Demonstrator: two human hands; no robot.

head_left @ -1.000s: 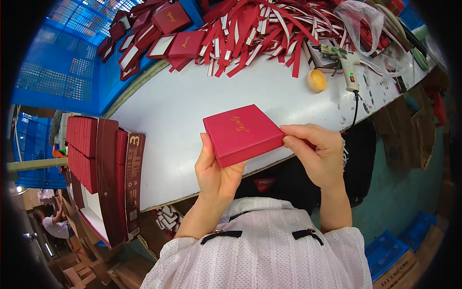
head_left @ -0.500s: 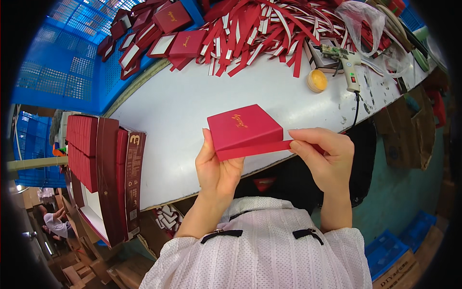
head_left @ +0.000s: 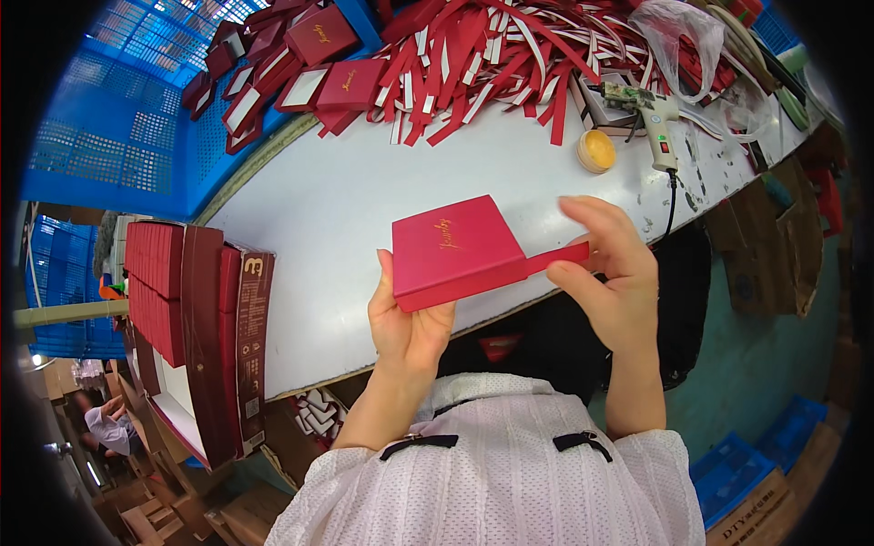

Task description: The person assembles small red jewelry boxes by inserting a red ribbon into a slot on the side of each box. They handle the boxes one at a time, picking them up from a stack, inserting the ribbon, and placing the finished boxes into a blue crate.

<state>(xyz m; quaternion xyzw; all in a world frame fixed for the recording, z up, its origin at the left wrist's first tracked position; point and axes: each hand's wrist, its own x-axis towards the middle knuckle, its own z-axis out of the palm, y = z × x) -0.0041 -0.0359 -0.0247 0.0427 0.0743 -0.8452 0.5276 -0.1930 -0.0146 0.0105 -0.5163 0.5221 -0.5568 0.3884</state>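
A square red jewelry box [head_left: 460,238] with gold lettering on its lid is held above the white table. My left hand [head_left: 405,335] cups it from below and at its left corner, thumb up along the edge. A narrow red strip [head_left: 566,258] juts out past the box's right corner. My right hand [head_left: 621,287] is at this loose end, its thumb at the strip's lower edge and other fingers behind, with the index finger lifted away. How firmly they pinch the strip is hard to see.
Red and white strips [head_left: 510,64] are heaped at the table's far side, beside loose red boxes [head_left: 350,86]. A glue gun [head_left: 657,127] and a round yellow tin [head_left: 596,150] lie at the far right. A carton of red boxes [head_left: 202,337] stands left; a blue crate [head_left: 118,136] is behind.
The strip, earlier pulled slanting across the box's near side, now lies level with that side, its end past the right corner. My right index finger has lifted. The box has turned slightly.
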